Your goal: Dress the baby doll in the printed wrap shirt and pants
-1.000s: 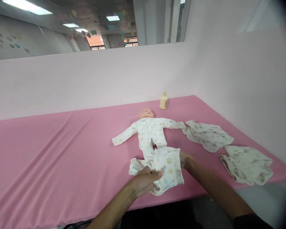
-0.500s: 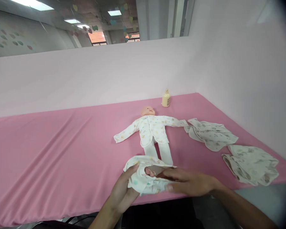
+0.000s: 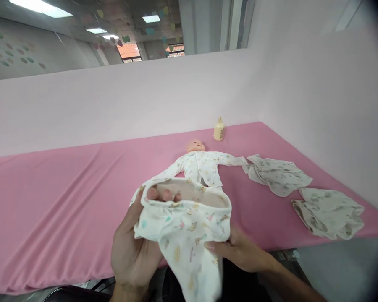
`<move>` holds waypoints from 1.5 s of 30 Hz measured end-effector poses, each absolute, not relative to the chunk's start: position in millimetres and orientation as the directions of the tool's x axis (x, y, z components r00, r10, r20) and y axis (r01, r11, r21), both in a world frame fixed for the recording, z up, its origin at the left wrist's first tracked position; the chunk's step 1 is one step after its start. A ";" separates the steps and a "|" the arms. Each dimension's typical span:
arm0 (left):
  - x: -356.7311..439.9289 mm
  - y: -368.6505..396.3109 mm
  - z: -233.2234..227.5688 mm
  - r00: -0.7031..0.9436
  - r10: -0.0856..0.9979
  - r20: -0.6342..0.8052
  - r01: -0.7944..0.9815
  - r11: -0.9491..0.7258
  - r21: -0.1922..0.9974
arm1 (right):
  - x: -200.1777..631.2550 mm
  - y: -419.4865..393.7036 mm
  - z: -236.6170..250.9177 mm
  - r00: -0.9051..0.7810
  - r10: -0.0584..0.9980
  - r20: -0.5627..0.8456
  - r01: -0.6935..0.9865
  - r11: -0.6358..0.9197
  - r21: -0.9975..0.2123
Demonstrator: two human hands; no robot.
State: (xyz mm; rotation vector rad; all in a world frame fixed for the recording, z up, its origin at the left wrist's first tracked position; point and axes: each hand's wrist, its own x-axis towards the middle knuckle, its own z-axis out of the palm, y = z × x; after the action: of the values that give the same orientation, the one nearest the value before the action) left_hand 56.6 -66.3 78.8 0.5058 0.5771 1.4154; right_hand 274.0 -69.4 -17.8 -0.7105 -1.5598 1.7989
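Note:
Patterned white baby pants (image 3: 189, 230) hang in front of me, waist opening up and one leg trailing below the table edge. My left hand (image 3: 132, 239) grips the waistband at its left side, fingertips showing inside the opening and thumb outside. At the lower right side of the pants my right hand (image 3: 236, 249) pinches the cloth, thumb in front; its other fingers are partly hidden. Behind the pants a baby doll (image 3: 195, 146) lies face up, head away from me, in a white patterned jacket (image 3: 208, 165) with its sleeves spread. The pants hide the doll's legs.
A pink sheet (image 3: 66, 209) covers the table. A cream pump bottle (image 3: 219, 130) stands near the back wall. To the right lie a crumpled patterned cloth (image 3: 279, 174) and a folded one (image 3: 330, 214). White walls (image 3: 113, 105) bound the back and right.
The bunched cloth has opened out into pants with a wide waist and a hanging leg. Both hands have come nearer to me, and my right hand has moved down along the cloth.

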 end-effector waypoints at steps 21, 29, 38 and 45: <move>22.0 -45.8 -48.3 0.114 0.952 -0.285 -0.908 0.216 0.358 | 270.3 -8.2 -46.6 -0.347 0.868 -0.357 0.273 -0.271 -0.923; 28.2 -46.2 -72.8 0.096 0.936 -0.337 -0.926 0.208 0.314 | 244.6 -4.8 -62.7 -0.259 0.852 -0.455 -0.071 -0.487 -0.871; 71.5 -82.6 -62.6 0.165 0.863 -0.478 -0.903 0.327 0.279 | 240.4 4.6 -32.7 -0.364 0.873 -0.324 -0.379 -0.457 -0.805; 85.9 -117.3 -40.1 0.347 0.874 -0.339 -0.866 0.438 0.242 | 231.7 -5.3 -34.9 -0.248 0.877 -0.412 -0.319 -0.476 -0.820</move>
State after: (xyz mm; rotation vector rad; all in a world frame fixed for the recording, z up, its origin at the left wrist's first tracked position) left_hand 85.9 -117.3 -40.1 0.0212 0.4539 1.1281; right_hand 231.7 -5.3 -34.9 -1.1471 -0.7703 1.8332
